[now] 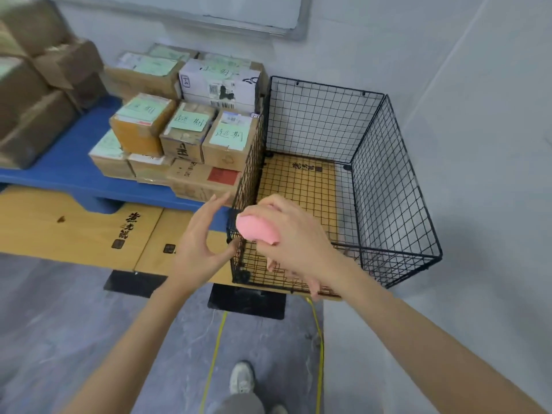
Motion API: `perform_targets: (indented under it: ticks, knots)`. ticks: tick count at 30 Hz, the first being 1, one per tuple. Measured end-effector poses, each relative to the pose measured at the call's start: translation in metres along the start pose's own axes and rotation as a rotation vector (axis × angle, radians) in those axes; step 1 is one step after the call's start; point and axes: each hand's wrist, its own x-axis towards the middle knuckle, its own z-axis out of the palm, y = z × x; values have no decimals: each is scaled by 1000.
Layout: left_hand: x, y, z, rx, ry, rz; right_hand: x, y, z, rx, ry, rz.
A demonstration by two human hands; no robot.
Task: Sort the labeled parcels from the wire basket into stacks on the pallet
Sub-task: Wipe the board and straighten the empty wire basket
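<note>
A: Grip status?
B: We've got R hand (298,234) curled round a pink oval obj (258,230), over near-left corner of wire basket (388,174). L hand (200,234) fingers apart, holding nothing, just beside that corner.
A: Labeled parcels (228,138)?
B: We see them stacked on blue pallet (68,168), up against basket's left wall.

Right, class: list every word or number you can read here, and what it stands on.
"逾期", apparently, handwritten: right green label on the parcel beside the wire basket.
"逾期" again: middle green label.
Print on the cardboard sheet: blurred.
Barcode text on the white box: too small.
</note>
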Motion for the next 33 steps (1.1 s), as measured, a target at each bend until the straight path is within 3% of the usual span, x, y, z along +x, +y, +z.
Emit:
perform_targets:
  ticks: [6, 13, 21, 29, 33]
  knots:
    - [6, -4, -2, 2, 7, -14, 24, 9, -9, 107, -177, -130]
    - [11, -3, -5, 104, -1, -35, 22, 44, -53, 159, -486, -25]
    - [9, -3, -6, 138, 22, 61, 48, 19, -11, 389, -381, -169]
    - [7, 2, -6, 242, 10, -11, 59, 60, -45, 242, -699, -312]
    - [7, 10, -9, 269, -23, -86, 68, 73, -48, 407, -795, -230]
